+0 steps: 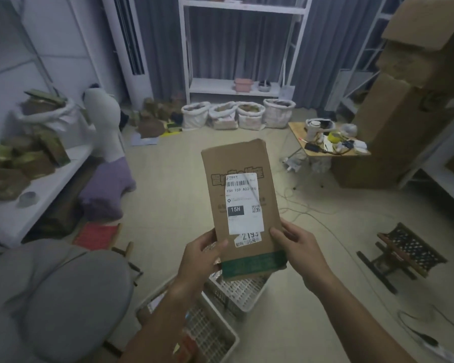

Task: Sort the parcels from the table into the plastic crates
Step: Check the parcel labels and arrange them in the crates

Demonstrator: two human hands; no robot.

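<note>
My left hand (202, 254) and right hand (296, 247) each grip one brown parcel (240, 205) by its bottom corners, above two white crates (236, 292).

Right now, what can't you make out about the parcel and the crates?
Head view only:
- Parcel: small address lines on its label too small and blurred; back face turned away.
- Near crate: contents blurred, partly behind left hand's forearm.
- Far crate: interior mostly hidden by parcel.
- Right hand: fingers behind parcel.
</note>
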